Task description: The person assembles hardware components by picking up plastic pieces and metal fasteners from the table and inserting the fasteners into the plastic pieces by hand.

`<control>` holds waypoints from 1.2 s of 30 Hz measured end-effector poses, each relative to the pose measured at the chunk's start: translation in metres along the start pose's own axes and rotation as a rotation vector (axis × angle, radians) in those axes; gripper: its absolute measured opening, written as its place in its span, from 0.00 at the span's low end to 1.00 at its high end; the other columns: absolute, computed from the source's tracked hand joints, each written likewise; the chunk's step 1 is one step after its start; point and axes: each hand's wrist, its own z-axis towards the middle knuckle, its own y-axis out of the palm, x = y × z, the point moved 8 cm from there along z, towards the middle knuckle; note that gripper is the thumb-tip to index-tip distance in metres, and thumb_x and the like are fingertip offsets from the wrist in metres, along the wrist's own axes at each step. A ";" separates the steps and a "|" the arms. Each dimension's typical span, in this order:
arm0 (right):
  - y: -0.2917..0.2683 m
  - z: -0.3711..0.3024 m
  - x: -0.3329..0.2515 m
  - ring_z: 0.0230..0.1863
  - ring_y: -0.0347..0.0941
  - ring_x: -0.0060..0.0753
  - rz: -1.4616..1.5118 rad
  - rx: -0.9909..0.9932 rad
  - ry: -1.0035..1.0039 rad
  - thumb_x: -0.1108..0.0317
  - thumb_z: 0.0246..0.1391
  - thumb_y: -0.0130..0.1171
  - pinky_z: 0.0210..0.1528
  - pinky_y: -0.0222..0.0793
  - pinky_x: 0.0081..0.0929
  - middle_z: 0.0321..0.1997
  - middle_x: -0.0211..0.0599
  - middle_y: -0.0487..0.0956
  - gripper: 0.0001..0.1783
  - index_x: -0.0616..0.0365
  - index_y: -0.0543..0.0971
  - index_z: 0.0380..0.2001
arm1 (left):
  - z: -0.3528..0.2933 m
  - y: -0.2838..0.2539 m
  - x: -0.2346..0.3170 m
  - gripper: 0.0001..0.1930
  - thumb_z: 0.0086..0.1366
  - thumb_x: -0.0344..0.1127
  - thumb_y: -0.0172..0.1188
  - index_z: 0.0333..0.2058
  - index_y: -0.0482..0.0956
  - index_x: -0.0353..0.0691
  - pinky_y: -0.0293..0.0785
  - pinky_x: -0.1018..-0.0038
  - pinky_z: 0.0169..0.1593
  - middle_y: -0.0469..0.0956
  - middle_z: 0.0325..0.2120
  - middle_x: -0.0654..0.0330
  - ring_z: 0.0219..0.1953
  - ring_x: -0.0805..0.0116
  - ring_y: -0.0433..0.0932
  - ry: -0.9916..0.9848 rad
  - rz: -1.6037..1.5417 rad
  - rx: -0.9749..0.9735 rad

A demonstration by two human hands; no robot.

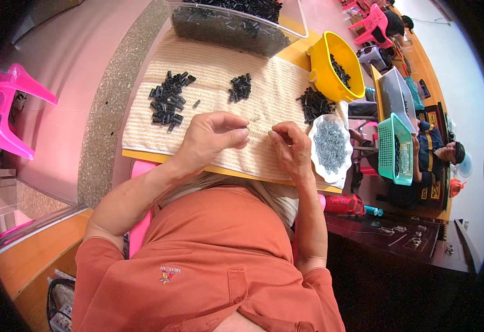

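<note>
Cream cloth (153, 133) with stripes covers most of the table (242, 174) in my head view. Above it, my left hand (214, 138) has thumb and forefinger brought close at the tips; something thin seems to show there, too small for me to name. My right hand (291, 146) faces it, a little apart, fingers curled and thumb near the forefinger; I cannot tell whether it pinches anything.

Beyond my left hand lies a loose pile (167, 99) of short black pieces, with one single piece (196, 103) just beside it. A smaller pile (240, 88) sits farther right, and a third pile (315, 105) beyond my right hand. Near that hand stands a white, wavy-rimmed dish (330, 177) of thin, shiny bits (331, 145). Behind are a yellow tub (320, 69) and a clear bin (299, 36), both holding black pieces.
</note>
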 end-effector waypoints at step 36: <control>0.006 -0.006 -0.018 0.32 0.71 0.16 0.221 -0.023 -0.030 0.78 0.57 0.63 0.36 0.68 0.15 0.34 0.28 0.77 0.04 0.64 0.78 0.35 | 0.002 0.001 -0.006 0.08 0.65 0.25 0.62 0.42 0.79 0.33 0.83 0.72 0.47 0.82 0.36 0.56 0.40 0.68 0.83 -0.033 -0.109 -0.045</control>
